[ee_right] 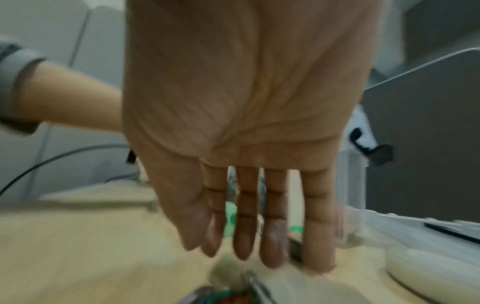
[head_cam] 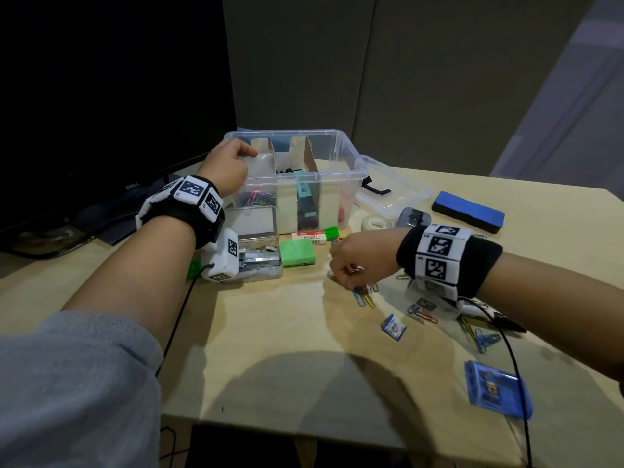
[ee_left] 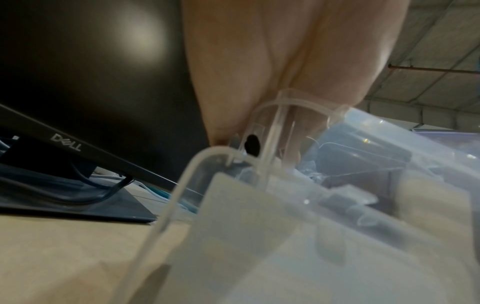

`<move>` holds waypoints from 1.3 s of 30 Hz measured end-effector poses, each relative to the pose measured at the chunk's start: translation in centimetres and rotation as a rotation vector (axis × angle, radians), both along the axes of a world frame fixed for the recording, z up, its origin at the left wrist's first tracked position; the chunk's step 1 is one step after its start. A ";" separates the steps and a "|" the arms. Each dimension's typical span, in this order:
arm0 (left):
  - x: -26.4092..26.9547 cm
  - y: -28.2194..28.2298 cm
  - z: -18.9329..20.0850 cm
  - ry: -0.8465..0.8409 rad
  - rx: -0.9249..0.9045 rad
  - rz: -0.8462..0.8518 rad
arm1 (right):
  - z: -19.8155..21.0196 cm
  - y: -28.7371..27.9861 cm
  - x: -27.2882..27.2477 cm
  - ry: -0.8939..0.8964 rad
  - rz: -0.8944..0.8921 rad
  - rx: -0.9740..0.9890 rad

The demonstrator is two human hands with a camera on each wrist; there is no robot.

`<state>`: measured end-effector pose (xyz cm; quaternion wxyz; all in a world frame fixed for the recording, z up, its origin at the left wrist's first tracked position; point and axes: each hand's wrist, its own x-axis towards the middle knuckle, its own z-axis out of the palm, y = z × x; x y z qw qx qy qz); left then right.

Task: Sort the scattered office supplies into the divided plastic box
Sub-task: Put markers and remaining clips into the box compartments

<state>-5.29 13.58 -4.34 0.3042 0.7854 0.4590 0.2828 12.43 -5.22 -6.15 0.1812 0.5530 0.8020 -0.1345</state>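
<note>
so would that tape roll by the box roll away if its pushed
Probably not: the tape roll lies flat on the table, hole up, so it should slide. It looks small and hollow, so likely light. Tipped on edge, it could roll.

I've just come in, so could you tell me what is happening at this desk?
A person is sorting office supplies into a clear divided box. The left hand grips the box's rim at its left corner, steadying it. The right hand reaches down with straight fingers over loose paper clips on the table. The box already holds coloured clips and a highlighter; erasers, tape and more clips are still outside it.
</note>
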 end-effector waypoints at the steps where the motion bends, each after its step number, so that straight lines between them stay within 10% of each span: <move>1: 0.0 0.0 0.0 0.002 0.005 0.000 | 0.5 -0.1 0.5 0.027 -0.039 0.013; 13: 0.1 -0.2 0.1 -0.004 0.016 -0.002 | -1.4 -1.0 0.3 -0.088 -0.299 -0.045; 39: 0.2 0.5 -0.4 -0.029 -0.011 0.001 | -0.4 0.3 -0.1 -0.121 -0.162 0.051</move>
